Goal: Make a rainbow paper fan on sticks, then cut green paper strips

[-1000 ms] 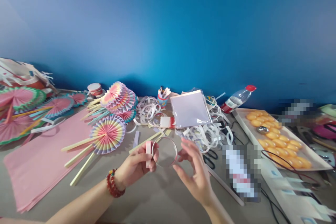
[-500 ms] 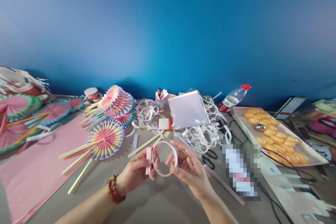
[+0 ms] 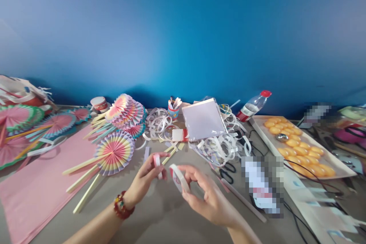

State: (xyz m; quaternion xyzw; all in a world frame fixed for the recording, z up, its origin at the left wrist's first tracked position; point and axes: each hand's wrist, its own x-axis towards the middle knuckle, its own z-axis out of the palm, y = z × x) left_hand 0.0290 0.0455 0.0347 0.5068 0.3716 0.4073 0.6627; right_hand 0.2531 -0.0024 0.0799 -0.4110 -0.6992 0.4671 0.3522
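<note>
My left hand (image 3: pixel 147 175), with a red bead bracelet at the wrist, pinches a small white-and-pink roll (image 3: pixel 157 164) that looks like tape. Between the fingers and thumb of my right hand (image 3: pixel 206 194) is a white ring-shaped roll of tape (image 3: pixel 179 178), tilted, with red print on its inner side. The two rolls are apart, both held above the grey table. A pleated paper fan (image 3: pixel 114 152) with pale yellow sticks lies to the left of my left hand. Black-handled scissors (image 3: pixel 228 172) rest beyond my right hand.
Pink paper sheets (image 3: pixel 51 183) lie at left, near more paper fans (image 3: pixel 60 122). White strips (image 3: pixel 225 148) tangle around a packet of lilac paper (image 3: pixel 204 120). A bottle (image 3: pixel 254 106) and a tray (image 3: pixel 311 148) of orange oval pieces are at right, with dark cables nearby.
My hands have moved apart. The ring in my right hand has turned from facing me to a tilted, more edge-on angle; the left roll has shifted slightly left and up.
</note>
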